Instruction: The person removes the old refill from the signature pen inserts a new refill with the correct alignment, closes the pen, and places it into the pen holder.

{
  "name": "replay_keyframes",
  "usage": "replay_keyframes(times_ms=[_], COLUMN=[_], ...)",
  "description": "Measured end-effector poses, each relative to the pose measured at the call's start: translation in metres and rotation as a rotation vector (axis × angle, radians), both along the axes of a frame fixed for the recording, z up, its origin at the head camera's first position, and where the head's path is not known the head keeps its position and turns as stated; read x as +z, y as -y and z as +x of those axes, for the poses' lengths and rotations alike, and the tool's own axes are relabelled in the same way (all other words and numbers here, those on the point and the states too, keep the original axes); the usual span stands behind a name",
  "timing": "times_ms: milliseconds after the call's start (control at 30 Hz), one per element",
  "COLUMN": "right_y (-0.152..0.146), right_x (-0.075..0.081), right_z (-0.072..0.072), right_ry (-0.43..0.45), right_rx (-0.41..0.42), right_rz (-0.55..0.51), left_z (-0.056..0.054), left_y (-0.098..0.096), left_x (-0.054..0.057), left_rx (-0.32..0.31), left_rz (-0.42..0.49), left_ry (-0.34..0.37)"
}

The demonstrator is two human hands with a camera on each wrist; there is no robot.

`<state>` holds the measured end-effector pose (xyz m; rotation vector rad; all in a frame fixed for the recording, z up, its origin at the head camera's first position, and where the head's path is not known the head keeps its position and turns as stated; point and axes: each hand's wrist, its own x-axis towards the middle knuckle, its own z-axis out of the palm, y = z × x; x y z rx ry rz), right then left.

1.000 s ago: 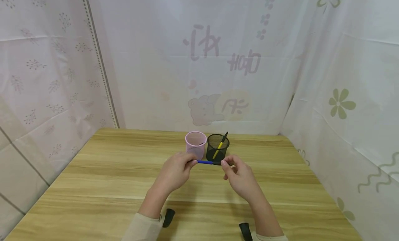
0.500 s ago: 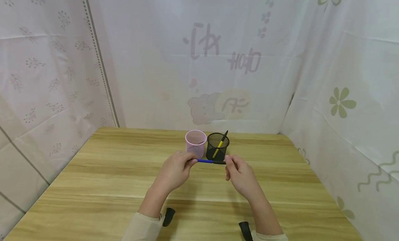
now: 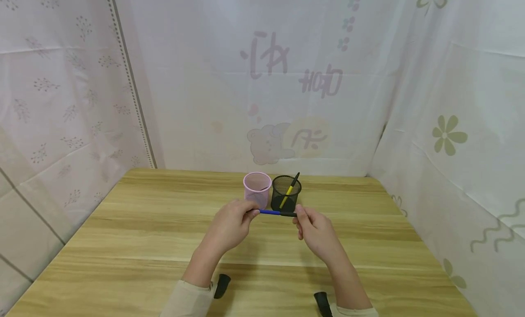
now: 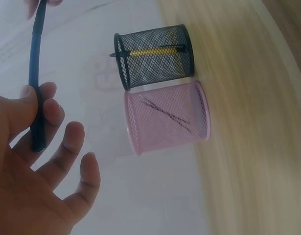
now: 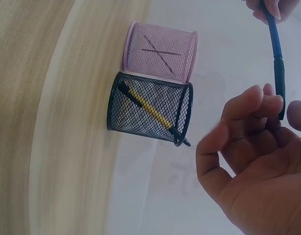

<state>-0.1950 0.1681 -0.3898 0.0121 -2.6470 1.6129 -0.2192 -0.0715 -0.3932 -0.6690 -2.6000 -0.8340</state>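
A slim blue pen (image 3: 270, 212) with black ends is held level above the table, between both hands. My left hand (image 3: 229, 223) pinches its left end between thumb and index finger, the other fingers spread loosely in the left wrist view. With thumb and curled fingers, my right hand (image 3: 317, 230) holds the tip of the black right end. Just behind the pen stand a pink mesh pen cup (image 3: 257, 194) and a black mesh pen cup (image 3: 283, 203). A yellow-and-black pen (image 5: 148, 110) leans inside the black cup. Two thin dark sticks (image 4: 165, 111) cross in the pink one.
The wooden table (image 3: 143, 244) reaches back to a pale patterned curtain (image 3: 197, 103), with more curtain on both sides. Black pieces of the wrist gear (image 3: 222, 286) stick out by both sleeves.
My right thumb and fingers have slid slightly right along the pen's black end, baring more of it. The left hand and both cups have stayed in place.
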Motion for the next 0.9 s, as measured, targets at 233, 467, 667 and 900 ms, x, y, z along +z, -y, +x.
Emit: replay_keyframes(times_ms=[233, 467, 667, 900], right_y=[-0.0012, -0.0013, -0.0013, -0.0024], right_x=[-0.0014, -0.0014, -0.0010, -0.0016], right_z=[0.0013, 0.0003, -0.0003, 0.0007], right_ry=[-0.003, -0.010, -0.007, -0.006], right_rx=[0.003, 0.000, 0.013, 0.030], right_rz=[0.008, 0.000, -0.001, 0.048], left_z=[0.0009, 0.0016, 0.0001, 0.0003], left_y=[0.0009, 0.0015, 0.0020, 0.0028], left_x=[-0.0002, 0.0003, 0.0003, 0.0005], left_rx=[-0.002, 0.001, 0.007, 0.010], left_rz=[0.014, 0.016, 0.011, 0.005], left_ry=[-0.002, 0.015, 0.016, 0.028])
